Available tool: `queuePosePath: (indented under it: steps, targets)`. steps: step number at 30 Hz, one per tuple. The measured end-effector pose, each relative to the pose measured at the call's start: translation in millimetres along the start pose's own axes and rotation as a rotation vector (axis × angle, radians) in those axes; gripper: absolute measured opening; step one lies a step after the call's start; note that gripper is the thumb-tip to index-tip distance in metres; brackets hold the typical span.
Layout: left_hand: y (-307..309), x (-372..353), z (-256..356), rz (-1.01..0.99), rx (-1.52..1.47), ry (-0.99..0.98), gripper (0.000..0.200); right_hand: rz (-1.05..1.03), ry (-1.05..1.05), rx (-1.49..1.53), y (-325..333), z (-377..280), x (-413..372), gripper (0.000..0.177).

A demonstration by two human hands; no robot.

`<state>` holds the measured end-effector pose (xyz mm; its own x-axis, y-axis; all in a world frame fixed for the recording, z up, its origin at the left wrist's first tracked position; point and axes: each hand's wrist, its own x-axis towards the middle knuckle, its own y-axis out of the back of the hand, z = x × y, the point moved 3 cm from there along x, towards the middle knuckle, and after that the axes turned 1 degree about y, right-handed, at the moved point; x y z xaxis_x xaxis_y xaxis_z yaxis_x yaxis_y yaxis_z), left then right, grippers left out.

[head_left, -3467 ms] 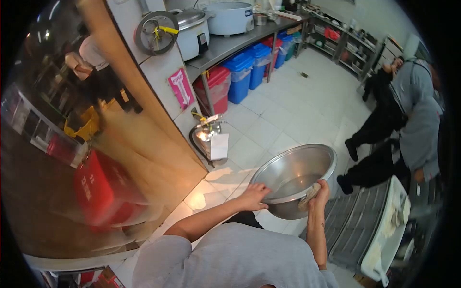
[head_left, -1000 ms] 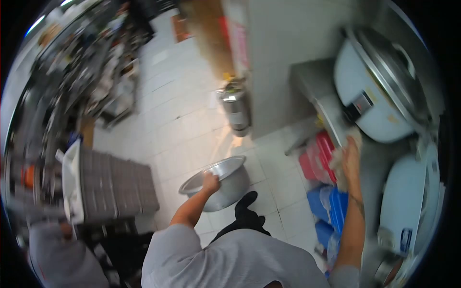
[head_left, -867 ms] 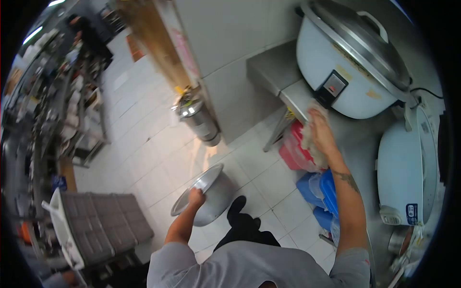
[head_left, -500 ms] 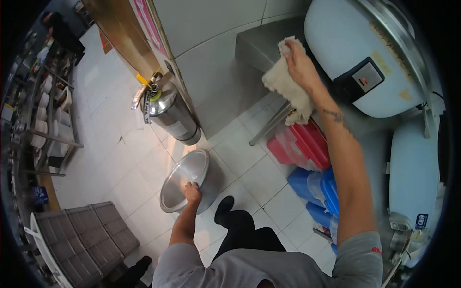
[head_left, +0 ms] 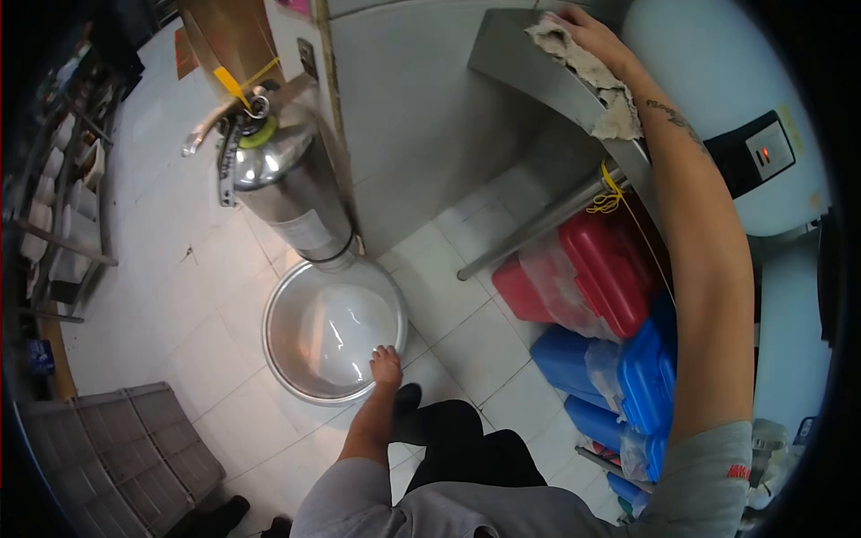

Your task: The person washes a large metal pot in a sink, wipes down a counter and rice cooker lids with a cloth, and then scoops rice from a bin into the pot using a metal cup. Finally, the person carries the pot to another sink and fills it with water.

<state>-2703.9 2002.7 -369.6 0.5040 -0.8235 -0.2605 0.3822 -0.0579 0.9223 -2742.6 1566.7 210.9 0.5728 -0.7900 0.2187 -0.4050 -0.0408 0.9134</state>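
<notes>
A large round metal pot (head_left: 336,336) hangs low over the tiled floor, its open mouth tilted toward me. My left hand (head_left: 386,366) is closed on the pot's near right rim. At the upper right, my right hand (head_left: 587,38) rests on a crumpled beige cloth (head_left: 583,76), which lies on the corner of a metal table (head_left: 516,54). The cloth hangs along the table's front edge, and the fingers are partly hidden at its far end. Right of that hand is a big pale blue cooker (head_left: 717,81) with a lit red indicator.
A fire extinguisher (head_left: 287,170) stands beyond the pot beside the wall edge. Under the table are a red-lidded container (head_left: 610,273) and blue containers (head_left: 646,377). Grey crates (head_left: 134,448) are at lower left, with dark shoes beside them. Shelves of dishes (head_left: 67,206) line the far left.
The cloth and my right hand have moved up and right onto the table's corner. The pot's mouth now faces me more, and my left hand has shifted slightly right.
</notes>
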Motion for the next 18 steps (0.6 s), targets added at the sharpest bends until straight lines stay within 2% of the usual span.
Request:
queuePosePath:
  steps: [1,3,5,8,11,12,15,18]
  targets:
    - [-17,4,-10,-0.032,-0.057,0.016,0.022,-0.043,-0.007,0.066,-1,-24,-16,0.057]
    - [-38,9,-22,-0.036,-0.071,0.031,0.021,-0.111,0.188,0.014,-6,-34,-22,0.051]
    - [-41,14,-19,-0.127,0.039,0.045,0.018,-0.170,0.380,-0.081,0,-49,-43,0.059]
    - [-56,15,-20,-0.135,0.099,0.053,0.018,-0.171,0.352,-0.173,-8,-34,-48,0.067]
    - [-79,11,-32,-0.143,0.036,0.095,0.027,0.043,0.678,-0.216,-15,-10,-68,0.056]
    - [-81,9,-32,-0.155,0.031,0.081,0.027,-0.050,0.543,-0.236,-5,-14,-93,0.058]
    - [-69,4,-30,-0.252,0.049,0.078,0.029,-0.030,0.542,-0.256,17,21,-153,0.057]
    - [-13,-11,-5,-0.345,0.091,0.038,0.034,-0.063,0.260,-0.235,60,36,-245,0.054]
